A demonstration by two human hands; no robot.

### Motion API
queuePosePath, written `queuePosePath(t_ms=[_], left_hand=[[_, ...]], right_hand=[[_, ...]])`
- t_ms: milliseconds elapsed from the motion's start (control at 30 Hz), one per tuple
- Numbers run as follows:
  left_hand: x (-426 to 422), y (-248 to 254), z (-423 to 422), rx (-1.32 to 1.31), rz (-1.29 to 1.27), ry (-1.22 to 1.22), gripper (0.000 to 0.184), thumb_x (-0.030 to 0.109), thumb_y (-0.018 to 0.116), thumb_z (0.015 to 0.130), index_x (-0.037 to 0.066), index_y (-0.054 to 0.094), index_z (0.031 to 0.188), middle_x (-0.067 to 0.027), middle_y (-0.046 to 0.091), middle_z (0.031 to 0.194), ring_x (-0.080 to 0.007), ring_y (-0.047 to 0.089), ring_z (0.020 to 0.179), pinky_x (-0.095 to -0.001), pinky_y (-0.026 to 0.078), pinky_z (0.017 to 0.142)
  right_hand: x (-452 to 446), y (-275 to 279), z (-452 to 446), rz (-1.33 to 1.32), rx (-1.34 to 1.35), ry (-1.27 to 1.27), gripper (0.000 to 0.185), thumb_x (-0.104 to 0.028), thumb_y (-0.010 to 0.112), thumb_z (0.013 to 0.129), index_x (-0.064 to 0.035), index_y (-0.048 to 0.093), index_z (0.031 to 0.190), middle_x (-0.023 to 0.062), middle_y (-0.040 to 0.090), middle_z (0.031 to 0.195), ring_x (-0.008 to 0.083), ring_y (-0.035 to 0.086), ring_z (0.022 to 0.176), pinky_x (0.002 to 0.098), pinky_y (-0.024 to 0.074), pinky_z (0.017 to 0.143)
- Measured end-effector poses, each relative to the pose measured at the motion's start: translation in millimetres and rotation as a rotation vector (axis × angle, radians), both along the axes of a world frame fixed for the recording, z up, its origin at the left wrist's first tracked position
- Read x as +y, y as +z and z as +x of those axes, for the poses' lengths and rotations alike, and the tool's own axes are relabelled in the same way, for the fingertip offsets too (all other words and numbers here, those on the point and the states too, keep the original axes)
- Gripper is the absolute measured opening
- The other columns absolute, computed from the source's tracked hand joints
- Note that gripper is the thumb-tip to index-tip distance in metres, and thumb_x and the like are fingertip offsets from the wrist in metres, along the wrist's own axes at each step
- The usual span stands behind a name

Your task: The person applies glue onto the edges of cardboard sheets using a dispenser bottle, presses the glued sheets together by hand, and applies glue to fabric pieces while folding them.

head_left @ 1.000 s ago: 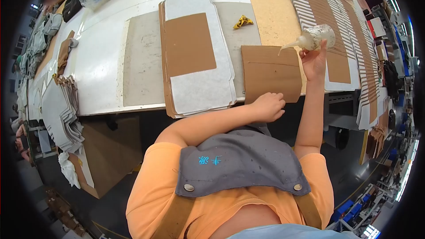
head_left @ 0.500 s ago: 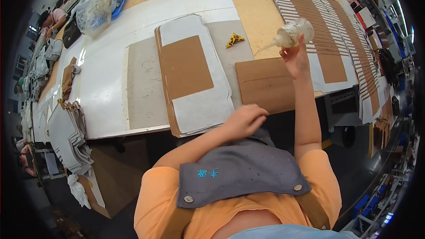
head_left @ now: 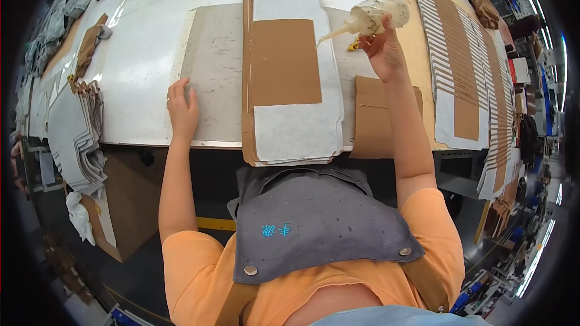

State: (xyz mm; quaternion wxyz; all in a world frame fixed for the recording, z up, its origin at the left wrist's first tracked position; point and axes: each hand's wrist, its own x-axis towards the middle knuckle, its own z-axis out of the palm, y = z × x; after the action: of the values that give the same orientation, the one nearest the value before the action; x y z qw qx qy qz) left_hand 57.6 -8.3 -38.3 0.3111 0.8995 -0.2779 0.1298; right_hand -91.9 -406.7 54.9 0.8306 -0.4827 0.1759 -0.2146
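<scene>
Bottle (head_left: 379,13), translucent smeared plastic, pinched by fingers of right hand (head_left: 385,54) above brown-and-white flat panel stack (head_left: 287,63) | risk: down-tilted nozzle (head_left: 334,33) may drip; stack overhanging front edge of white worktop (head_left: 139,78) could skew if bumped | left hand (head_left: 182,108): fingers loosely parted, nothing held | surface: grey sheet (head_left: 216,54) beneath stack | room: strip light (head_left: 536,259), far right

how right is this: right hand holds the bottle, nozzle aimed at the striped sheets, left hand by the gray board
Not the nozzle: the head view shows it pointing toward the middle stack, away from the striped sheets. The right hand does hold the bottle; the left hand is by the gray board.
</scene>
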Motion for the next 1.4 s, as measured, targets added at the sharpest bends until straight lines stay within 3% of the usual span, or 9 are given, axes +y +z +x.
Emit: queuePosePath(t_ms=[100,200,400,533,1400], left_hand=[[-9.4,-3.8,-7.4,0.007,0.186,0.072,0.031,0.019,0.05,0.089,0.004,0.049,0.116,-0.0136,0.046,0.12,-0.0311,0.042,0.115,-0.0439,0.031,0.098],[-7.6,-8.2,-4.9,-0.02,0.24,0.073,0.036,0.024,0.047,0.091,0.003,0.047,0.121,-0.0154,0.041,0.128,-0.0322,0.038,0.12,-0.0448,0.026,0.102],[-11.8,-3.6,-4.8,0.04,0.266,0.073,0.038,0.024,0.047,0.091,0.004,0.043,0.123,-0.0147,0.037,0.13,-0.0315,0.035,0.122,-0.0451,0.022,0.105],[-12.7,-1.5,-3.4,0.067,0.28,0.069,0.038,0.023,0.048,0.091,0.004,0.043,0.124,-0.0144,0.036,0.131,-0.0312,0.033,0.123,-0.0458,0.023,0.104],[-13.4,0.9,-2.9,0.093,0.333,0.073,0.04,0.023,0.045,0.093,0.004,0.042,0.127,-0.0142,0.033,0.133,-0.0297,0.031,0.125,-0.0441,0.023,0.104]], right_hand=[[12.3,-14.3,34.0,-0.011,0.022,0.039,0.054,-0.046,0.065,0.08,-0.0096,0.045,0.115,0.0045,0.058,0.094,0.0152,0.057,0.073,0.0286,0.0501,0.064],[23.8,-19.9,64.9,-0.029,0.058,0.067,0.054,-0.047,0.065,0.079,-0.009,0.049,0.112,0.0039,0.059,0.092,0.0145,0.057,0.074,0.0283,0.0497,0.064],[29.9,-31.8,119.4,-0.113,0.049,0.109,0.058,-0.044,0.066,0.08,-0.0091,0.041,0.119,0.0051,0.056,0.101,0.0161,0.057,0.079,0.0301,0.0503,0.065],[30.6,-38.4,147.6,-0.113,0.079,0.124,0.062,-0.046,0.063,0.082,-0.0141,0.035,0.127,0.0037,0.057,0.099,0.0134,0.057,0.075,0.0277,0.0511,0.06],[24.9,-55.0,185.6,-0.2,0.123,0.064,0.058,-0.048,0.062,0.082,-0.0112,0.04,0.121,0.0027,0.058,0.089,0.01,0.055,0.066,0.0245,0.0486,0.057]])
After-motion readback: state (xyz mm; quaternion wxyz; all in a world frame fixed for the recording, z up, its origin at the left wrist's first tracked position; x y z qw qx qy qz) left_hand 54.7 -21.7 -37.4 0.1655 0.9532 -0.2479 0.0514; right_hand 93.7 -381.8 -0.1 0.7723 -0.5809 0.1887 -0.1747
